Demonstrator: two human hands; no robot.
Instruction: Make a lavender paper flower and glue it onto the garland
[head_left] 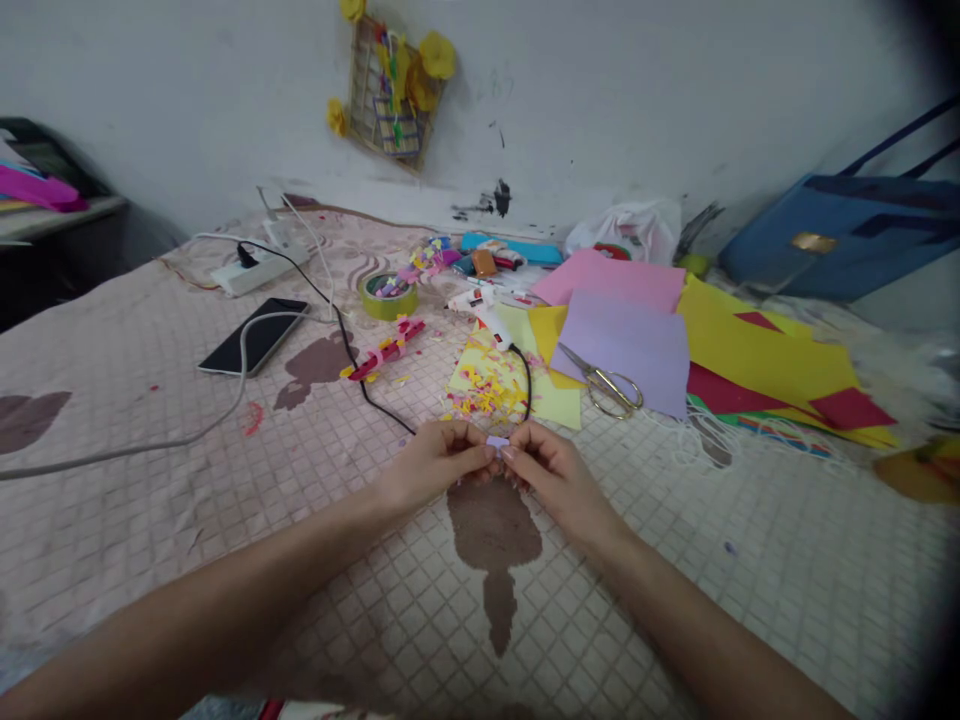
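Between the fingertips of both hands is a small piece of purple paper [497, 442]. My left hand [441, 462] pinches its left end, and my right hand [550, 468] pinches its right end. Just beyond the hands lie many yellow and pink paper scraps [491, 388] on a pale yellow sheet [562, 408]. A white glue gun [493, 325] with a black cord rests at the back of that sheet. Gold-handled scissors [606, 384] lie on a purple paper sheet [637, 335] to the right.
Left are a phone [255, 335], a power strip [259, 268] and cables. A roll of tape [388, 297] and a red strip with paper flowers [386, 350] lie mid-table. Coloured sheets [765, 350], white string [709, 440] and a blue bag [847, 235] are right.
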